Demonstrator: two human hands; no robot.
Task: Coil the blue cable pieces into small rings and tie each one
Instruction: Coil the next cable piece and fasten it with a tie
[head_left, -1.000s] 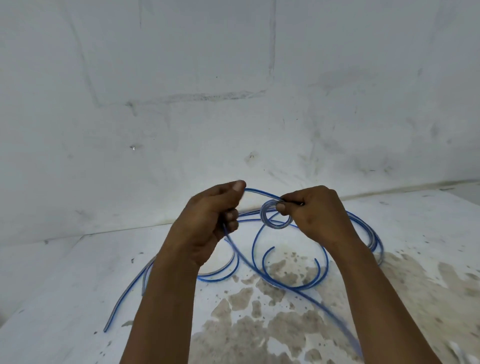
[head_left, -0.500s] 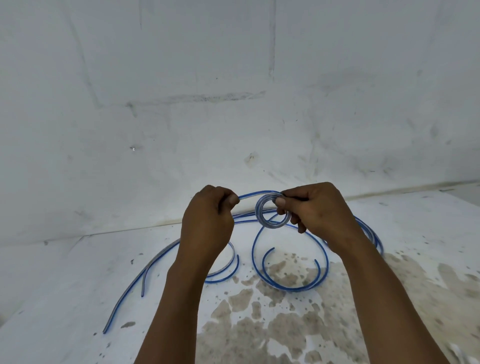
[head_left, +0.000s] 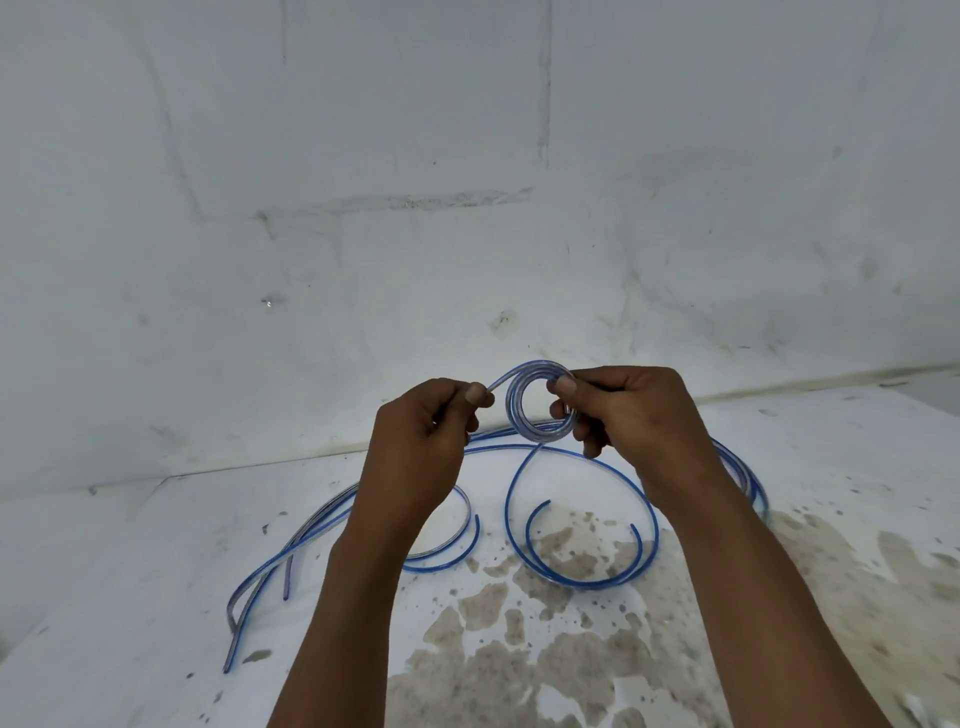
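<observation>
Loose cables on the left: I see long blue cables (head_left: 291, 551) lying flat on the floor (head_left: 130, 597). They are not coiled. They are not tied.

Left hand: My left hand (head_left: 426, 441) is up in the air, near the middle. Its fingers are curled. The thumb and finger pinch the free end (head_left: 498, 383) of the cable. That end runs up and over into the ring.

Ring: The ring (head_left: 540, 402) is small and round, with a few turns. It is held up between my two hands, above the floor. I think the coiling of this piece is almost done. I see no knot on it yet, so the tie is still to do.

Right hand: My right hand (head_left: 628, 415) holds the ring's right side. The thumb sits on top and the fingers curl under it. It keeps the turns together.

Loop and short piece: A big loop (head_left: 644, 499) lies on the floor under the ring. A short curved piece (head_left: 582, 574) lies inside it. Both are loose.

Cables on the right: More blue cable (head_left: 753, 483) bends behind my right arm. It is loose too.

How far along: One ring is nearly made. No tied ring is in view. I think most of the job is still left.
</observation>
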